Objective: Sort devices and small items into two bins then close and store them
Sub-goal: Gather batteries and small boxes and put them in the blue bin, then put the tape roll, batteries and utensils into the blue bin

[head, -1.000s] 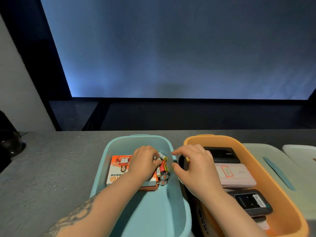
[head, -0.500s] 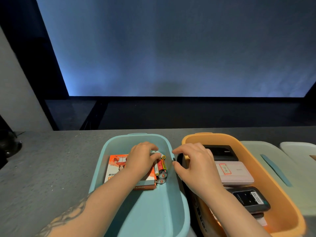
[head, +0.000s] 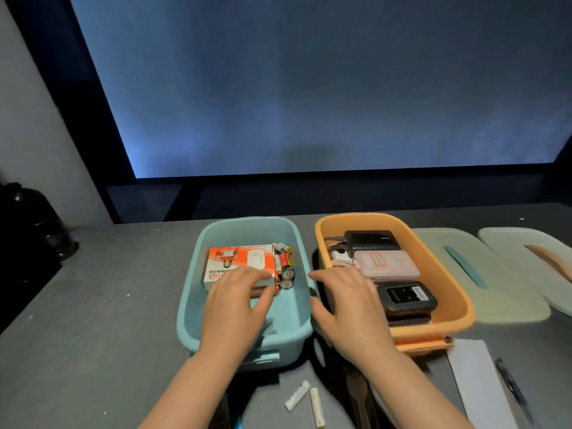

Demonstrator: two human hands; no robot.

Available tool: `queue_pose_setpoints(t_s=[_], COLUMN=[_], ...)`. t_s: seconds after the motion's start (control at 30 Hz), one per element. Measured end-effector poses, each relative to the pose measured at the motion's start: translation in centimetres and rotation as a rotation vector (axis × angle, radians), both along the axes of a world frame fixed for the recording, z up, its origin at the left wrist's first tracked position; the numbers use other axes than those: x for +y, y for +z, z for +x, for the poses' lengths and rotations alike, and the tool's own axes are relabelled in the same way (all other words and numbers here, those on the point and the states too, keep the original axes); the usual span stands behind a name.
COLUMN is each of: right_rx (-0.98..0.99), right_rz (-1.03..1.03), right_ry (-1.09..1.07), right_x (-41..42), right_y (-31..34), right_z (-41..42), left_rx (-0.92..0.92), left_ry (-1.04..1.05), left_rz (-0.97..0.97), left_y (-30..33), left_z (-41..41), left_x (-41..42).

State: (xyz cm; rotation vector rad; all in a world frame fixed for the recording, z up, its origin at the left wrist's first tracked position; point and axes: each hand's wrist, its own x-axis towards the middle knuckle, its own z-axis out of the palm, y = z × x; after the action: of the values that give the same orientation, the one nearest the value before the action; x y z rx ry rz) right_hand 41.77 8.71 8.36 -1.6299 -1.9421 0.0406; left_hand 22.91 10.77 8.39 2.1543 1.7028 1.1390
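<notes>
2 hands (head: 235,308) (head: 349,308) over bin rims (head: 305,267)

pretty dim room, most of the light comes off the big bluish screen (head: 325,88) at the back, brightest at its lower left corner. the grey table (head: 93,305) looks flat and murky. wide-angle lens bends the edges. lower right is smeared, the paper (head: 476,376) and lids (head: 495,274) look soft.

orange box (head: 238,264) with print too blurred to read, pink device (head: 387,264) with a red-framed label, unreadable, black device (head: 405,297) with white stickers, text too small, batteries (head: 286,264) with illegible wrapper lettering
</notes>
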Motion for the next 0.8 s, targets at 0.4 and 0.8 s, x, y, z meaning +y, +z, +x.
queue_pose_setpoints(t_s=[0.4,0.8], right_rx=[0.005,-0.017], right_rz=[0.018,0.029], right_ry=[-0.430,-1.381], right_x=[-13.3,-46.7], right_y=[-1.0,0.0], right_z=[3.9,6.7], left_rx=[0.120,0.013], left_ry=[-0.400,-1.317], left_rz=[0.033,0.025], left_y=[0.0,1.4], left_z=[6.1,22.6], left_x=[-6.3,-30.3])
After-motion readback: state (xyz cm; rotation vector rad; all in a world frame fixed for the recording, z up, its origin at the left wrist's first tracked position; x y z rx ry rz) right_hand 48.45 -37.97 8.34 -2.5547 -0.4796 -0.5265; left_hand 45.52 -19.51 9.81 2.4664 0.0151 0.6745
